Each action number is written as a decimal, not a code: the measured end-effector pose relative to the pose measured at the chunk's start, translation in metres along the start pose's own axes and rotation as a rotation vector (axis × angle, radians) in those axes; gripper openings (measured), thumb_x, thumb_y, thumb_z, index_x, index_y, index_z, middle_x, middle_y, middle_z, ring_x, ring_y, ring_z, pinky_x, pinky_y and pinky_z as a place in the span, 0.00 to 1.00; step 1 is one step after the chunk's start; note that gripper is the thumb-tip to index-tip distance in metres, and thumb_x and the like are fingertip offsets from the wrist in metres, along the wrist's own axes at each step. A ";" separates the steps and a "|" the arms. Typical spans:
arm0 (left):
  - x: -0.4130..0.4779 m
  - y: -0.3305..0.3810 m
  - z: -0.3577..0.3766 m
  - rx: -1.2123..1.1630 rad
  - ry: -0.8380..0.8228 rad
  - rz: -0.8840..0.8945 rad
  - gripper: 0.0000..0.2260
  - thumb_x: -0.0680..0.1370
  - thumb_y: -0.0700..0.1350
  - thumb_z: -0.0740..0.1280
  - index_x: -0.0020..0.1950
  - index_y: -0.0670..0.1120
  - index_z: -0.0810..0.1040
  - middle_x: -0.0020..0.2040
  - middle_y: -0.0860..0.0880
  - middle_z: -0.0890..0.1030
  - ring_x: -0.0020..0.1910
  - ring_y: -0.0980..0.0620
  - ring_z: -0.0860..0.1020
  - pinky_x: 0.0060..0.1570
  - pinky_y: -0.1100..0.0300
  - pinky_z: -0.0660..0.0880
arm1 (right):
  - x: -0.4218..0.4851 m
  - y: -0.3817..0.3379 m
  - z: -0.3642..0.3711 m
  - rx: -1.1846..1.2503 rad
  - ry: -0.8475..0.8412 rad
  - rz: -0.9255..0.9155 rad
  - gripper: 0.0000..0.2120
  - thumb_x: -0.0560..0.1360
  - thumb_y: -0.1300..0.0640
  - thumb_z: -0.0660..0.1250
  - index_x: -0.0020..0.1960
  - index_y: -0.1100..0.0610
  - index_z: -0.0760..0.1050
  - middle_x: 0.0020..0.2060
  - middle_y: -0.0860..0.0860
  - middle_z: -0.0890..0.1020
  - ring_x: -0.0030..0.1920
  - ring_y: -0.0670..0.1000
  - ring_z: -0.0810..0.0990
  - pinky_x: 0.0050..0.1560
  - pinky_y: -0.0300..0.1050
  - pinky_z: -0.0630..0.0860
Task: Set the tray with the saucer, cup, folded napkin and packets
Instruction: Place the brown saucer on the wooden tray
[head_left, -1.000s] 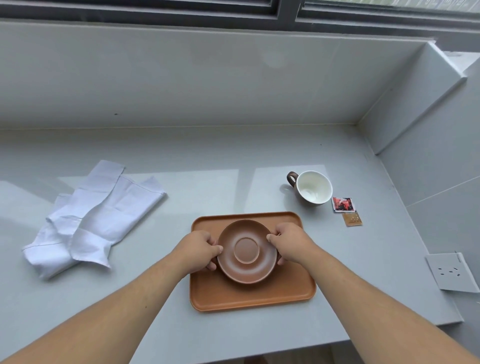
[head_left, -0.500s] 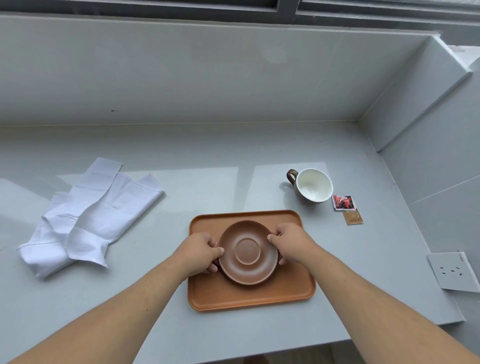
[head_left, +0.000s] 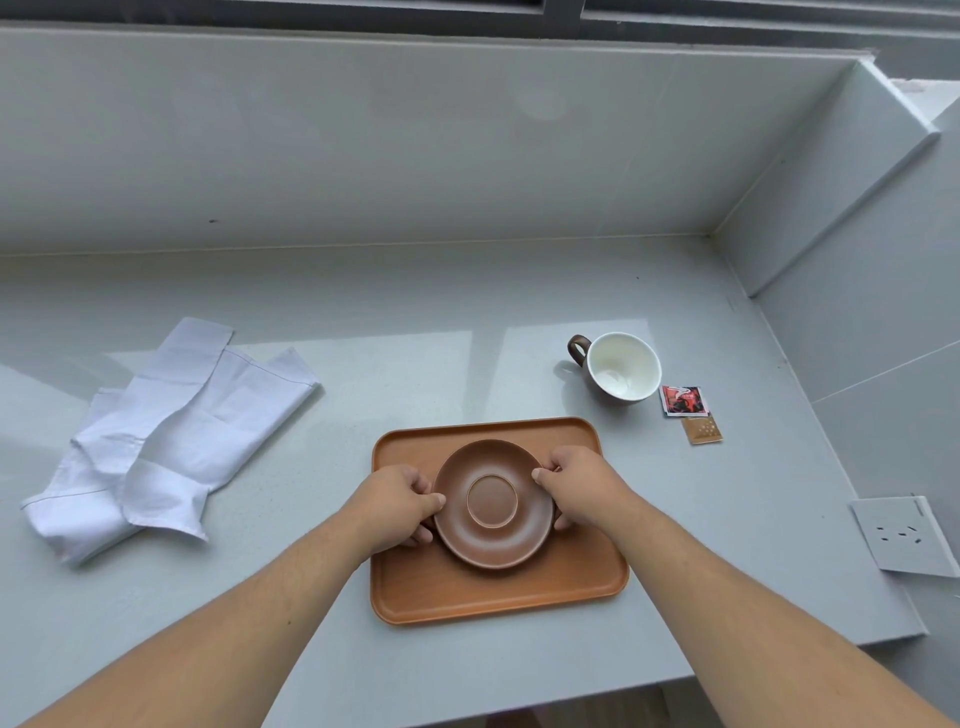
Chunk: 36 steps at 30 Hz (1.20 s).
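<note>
Saucer seated on tray, both hands still gripping.

Head view: our left hand (head_left: 397, 506) and right hand (head_left: 579, 486) stay closed on the saucer (head_left: 492, 503), unmoved at tray (head_left: 498, 597) centre; cup (head_left: 621, 373), packets (head_left: 684, 400) and unfolded napkin (head_left: 171, 431) remain on the counter.

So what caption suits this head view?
Both hands hold the saucer on the tray; cup waits beside.

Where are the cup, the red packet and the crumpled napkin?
cup (head_left: 623, 371), head view, white inside of the bowl
red packet (head_left: 683, 400), head view, middle of its printed face
napkin (head_left: 171, 431), head view, middle of the white cloth
</note>
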<state>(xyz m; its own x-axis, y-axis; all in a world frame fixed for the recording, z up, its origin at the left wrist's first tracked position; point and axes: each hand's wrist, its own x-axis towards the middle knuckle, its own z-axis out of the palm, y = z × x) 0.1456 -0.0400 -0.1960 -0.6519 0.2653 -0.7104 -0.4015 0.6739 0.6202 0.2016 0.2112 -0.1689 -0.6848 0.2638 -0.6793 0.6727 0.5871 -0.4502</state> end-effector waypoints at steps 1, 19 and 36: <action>0.000 0.000 0.000 -0.001 -0.002 0.001 0.06 0.80 0.44 0.70 0.47 0.43 0.78 0.39 0.41 0.86 0.32 0.51 0.85 0.35 0.57 0.84 | 0.000 0.000 0.000 0.000 0.001 0.001 0.12 0.82 0.53 0.64 0.41 0.55 0.68 0.31 0.52 0.78 0.21 0.51 0.81 0.28 0.41 0.71; 0.000 -0.001 -0.002 0.055 0.008 0.008 0.06 0.78 0.46 0.71 0.47 0.44 0.78 0.38 0.45 0.87 0.34 0.50 0.87 0.38 0.54 0.85 | 0.002 0.003 0.003 0.039 0.017 0.013 0.11 0.82 0.52 0.65 0.43 0.55 0.71 0.32 0.52 0.79 0.21 0.51 0.80 0.30 0.42 0.72; 0.002 0.057 -0.007 0.650 0.204 0.274 0.12 0.75 0.58 0.66 0.56 0.57 0.73 0.51 0.58 0.77 0.49 0.53 0.78 0.47 0.53 0.78 | 0.001 0.013 -0.029 0.021 0.187 -0.057 0.11 0.77 0.47 0.69 0.45 0.55 0.77 0.35 0.49 0.81 0.35 0.51 0.78 0.39 0.44 0.75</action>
<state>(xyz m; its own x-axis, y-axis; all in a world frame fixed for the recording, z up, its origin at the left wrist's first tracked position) 0.1168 -0.0059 -0.1591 -0.8063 0.3921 -0.4429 0.2141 0.8914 0.3994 0.2018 0.2415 -0.1583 -0.7608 0.3694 -0.5336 0.6357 0.5895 -0.4983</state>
